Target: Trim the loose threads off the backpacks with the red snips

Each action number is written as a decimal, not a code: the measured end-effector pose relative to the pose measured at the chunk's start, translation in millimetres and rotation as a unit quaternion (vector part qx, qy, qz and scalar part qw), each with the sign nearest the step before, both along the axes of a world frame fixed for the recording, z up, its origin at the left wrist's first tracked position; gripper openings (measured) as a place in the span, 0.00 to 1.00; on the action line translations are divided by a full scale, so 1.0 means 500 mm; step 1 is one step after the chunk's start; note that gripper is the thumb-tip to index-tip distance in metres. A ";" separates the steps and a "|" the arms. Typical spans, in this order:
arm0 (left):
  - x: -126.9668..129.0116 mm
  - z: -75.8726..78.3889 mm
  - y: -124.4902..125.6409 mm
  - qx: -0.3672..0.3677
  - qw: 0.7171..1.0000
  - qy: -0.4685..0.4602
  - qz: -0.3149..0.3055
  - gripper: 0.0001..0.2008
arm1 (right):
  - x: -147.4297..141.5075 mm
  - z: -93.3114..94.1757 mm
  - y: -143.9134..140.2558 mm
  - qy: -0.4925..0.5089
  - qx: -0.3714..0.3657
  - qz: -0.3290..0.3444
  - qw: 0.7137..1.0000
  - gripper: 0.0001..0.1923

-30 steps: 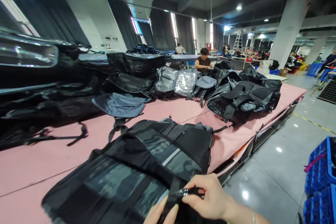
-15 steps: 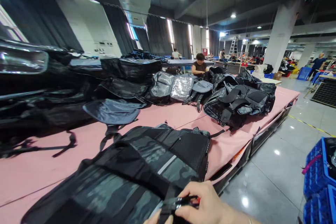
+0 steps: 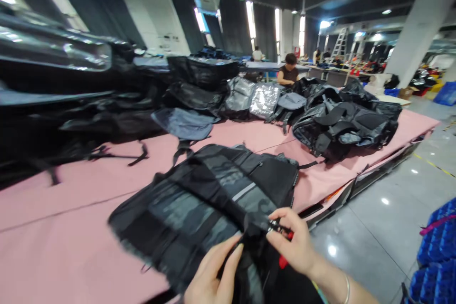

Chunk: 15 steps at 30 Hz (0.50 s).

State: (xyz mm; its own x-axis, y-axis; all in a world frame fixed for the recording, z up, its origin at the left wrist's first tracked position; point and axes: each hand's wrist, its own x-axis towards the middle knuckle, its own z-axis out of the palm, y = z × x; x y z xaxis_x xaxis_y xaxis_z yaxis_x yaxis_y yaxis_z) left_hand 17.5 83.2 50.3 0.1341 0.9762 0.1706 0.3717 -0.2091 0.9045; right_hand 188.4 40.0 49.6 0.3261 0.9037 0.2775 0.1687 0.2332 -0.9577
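Observation:
A black and grey camouflage backpack point(image 3: 178, 211) lies on the pink-covered table point(image 3: 89, 213) in front of me. At its near right corner, my left hand point(image 3: 215, 270) pinches a black strap point(image 3: 252, 228) of the bag between thumb and fingers. My right hand point(image 3: 294, 242), just to the right, is closed around a small black tool with red parts point(image 3: 280, 228). The tool's tip is close to the strap; whether it touches cannot be made out. Its exact kind is blurred and partly covered by my fingers.
Dark bags point(image 3: 81, 118) are heaped along the left and far side. Another pile of backpacks point(image 3: 349, 123) sits at the table's far right. Blue crates point(image 3: 436, 247) stand on the floor at right. Across the table, a person point(image 3: 289, 71) sits working.
The view has swung, so the backpack and table appear higher and further right. Both hands now show more fully, slightly further apart, still at the strap.

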 end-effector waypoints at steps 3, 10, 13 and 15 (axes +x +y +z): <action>0.009 0.020 -0.010 -0.075 0.992 -0.097 0.007 0.21 | -0.001 -0.013 -0.003 0.001 -0.003 0.011 1.000 0.10; 0.007 0.044 -0.021 -0.177 0.949 -0.260 0.000 0.19 | -0.004 -0.031 -0.005 -0.107 0.070 0.028 0.991 0.11; 0.005 0.047 -0.022 -0.187 0.939 -0.286 -0.026 0.18 | -0.006 -0.023 0.007 -0.172 0.122 0.042 0.977 0.11; 0.004 0.049 -0.022 -0.192 0.937 -0.288 -0.043 0.17 | -0.006 -0.015 0.021 -0.200 0.146 0.057 0.967 0.10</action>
State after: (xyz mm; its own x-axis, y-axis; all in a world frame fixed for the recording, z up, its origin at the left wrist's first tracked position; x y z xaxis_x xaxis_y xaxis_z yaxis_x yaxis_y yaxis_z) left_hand 19.6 72.1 74.8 0.2093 0.9702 -0.1222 -0.2038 0.1655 0.9649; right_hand 185.2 50.3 42.0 0.0419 0.7922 0.6089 0.4695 0.5224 -0.7119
